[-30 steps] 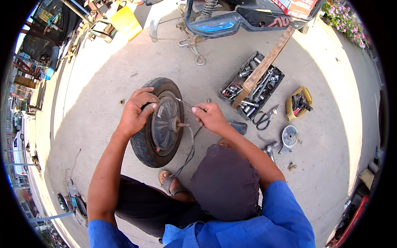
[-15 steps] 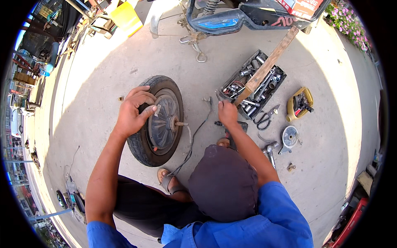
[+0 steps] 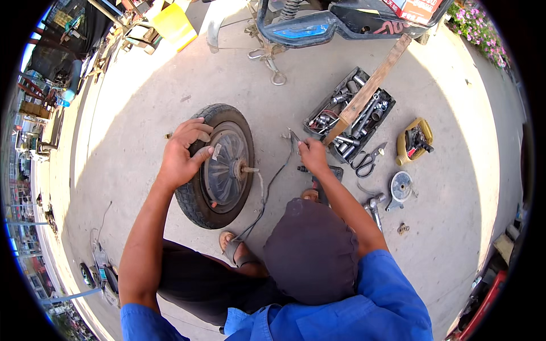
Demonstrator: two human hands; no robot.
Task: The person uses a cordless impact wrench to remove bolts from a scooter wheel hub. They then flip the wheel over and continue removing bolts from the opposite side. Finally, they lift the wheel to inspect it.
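Observation:
My left hand [image 3: 185,150] grips the upper left of a wheel with a black tyre and a grey hub [image 3: 228,177], its thumb lying on the hub's face by a pale label. The wheel stands tilted on the ground, its axle stub pointing right. From the axle a dark cable [image 3: 275,181] runs out, one stretch leading up to a small plug [image 3: 285,136]. Closed on a thin, pointed metal tool [image 3: 294,137], my right hand [image 3: 313,156] is beside that plug; the tool's exact kind is unclear. Whether its tip touches the plug, I cannot tell.
An open toolbox [image 3: 372,116] of sockets with a wooden handle stands beyond my right hand. Scissors [image 3: 367,163], a cut yellow container [image 3: 410,152], a round metal part [image 3: 400,186] and a power drill [image 3: 330,175] lie to the right. A scooter [image 3: 335,25] stands ahead.
The metal tool has swung left, its tip now closer to the cable's plug. My left hand keeps its hold on the wheel.

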